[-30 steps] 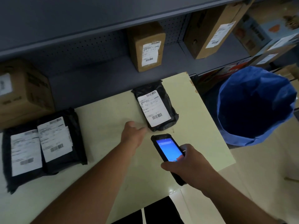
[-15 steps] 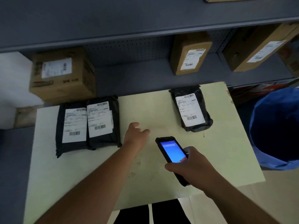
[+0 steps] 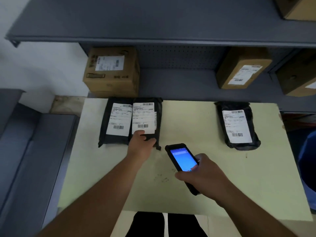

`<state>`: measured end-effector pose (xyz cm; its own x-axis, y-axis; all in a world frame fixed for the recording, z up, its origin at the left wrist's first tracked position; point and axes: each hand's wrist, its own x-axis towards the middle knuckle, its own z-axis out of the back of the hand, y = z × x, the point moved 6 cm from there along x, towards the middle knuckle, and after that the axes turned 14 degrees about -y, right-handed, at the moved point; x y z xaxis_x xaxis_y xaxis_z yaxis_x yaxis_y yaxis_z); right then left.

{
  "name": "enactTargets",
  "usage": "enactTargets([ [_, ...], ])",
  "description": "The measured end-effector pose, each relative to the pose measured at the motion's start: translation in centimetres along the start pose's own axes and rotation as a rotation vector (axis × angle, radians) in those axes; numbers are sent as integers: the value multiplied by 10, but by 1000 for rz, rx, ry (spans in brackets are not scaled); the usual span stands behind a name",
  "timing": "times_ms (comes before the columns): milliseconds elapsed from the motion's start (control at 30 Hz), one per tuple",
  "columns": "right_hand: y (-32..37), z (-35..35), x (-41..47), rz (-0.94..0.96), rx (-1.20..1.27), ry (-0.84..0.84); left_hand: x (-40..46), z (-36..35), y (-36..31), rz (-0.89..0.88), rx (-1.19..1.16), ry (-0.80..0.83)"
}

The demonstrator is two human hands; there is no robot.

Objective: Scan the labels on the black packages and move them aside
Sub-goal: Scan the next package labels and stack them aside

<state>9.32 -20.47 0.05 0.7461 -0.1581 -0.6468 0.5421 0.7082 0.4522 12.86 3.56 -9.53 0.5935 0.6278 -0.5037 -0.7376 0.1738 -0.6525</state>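
The left hand (image 3: 141, 144) rests on the near end of the right-hand package of a pair (image 3: 147, 120), fingers curled over its bottom edge and thumb near the white label (image 3: 143, 117); it appears to be closing on the bag, though whether the grip is firm I cannot tell. That package overlaps its neighbour, the left package (image 3: 114, 122), at the far left of the tabletop (image 3: 213, 177), and a third black package (image 3: 237, 125) lies well apart at the far right. The right hand (image 3: 205, 175) is wrapped around a handheld scanner (image 3: 183, 161), its blue screen lit and tilted up, its top end pointing towards the pair. To do this step well, I judge the package should be drawn clear of its neighbour so that only one barcode faces the scanner, since the two labels sit side by side and a wrong read looks likely. The bag looks soft and crinkly, so keeping the label flat should help the read. Each label carries a barcode near the top and another near the bottom, with rows of small print too blurred to read. The cardboard box (image 3: 112, 71) on the shelf (image 3: 179, 82) behind has a similar label and dark printing, also illegible.
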Motion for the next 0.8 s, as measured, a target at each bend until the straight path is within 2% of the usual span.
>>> enactTargets([
  [333, 47, -50, -14, 63, -84, 41, 43, 82, 32, 32, -27, -160],
  [533, 63, -71, -15, 62, -118, 49, 70, 122, 45, -17, 59, -294],
  [667, 69, -80, -14, 51, -121, 50, 85, 131, 51, -17, 121, -298],
  [800, 73, -88, -13, 36, -124, 63, 102, 126, 55, 14, 114, -236],
])
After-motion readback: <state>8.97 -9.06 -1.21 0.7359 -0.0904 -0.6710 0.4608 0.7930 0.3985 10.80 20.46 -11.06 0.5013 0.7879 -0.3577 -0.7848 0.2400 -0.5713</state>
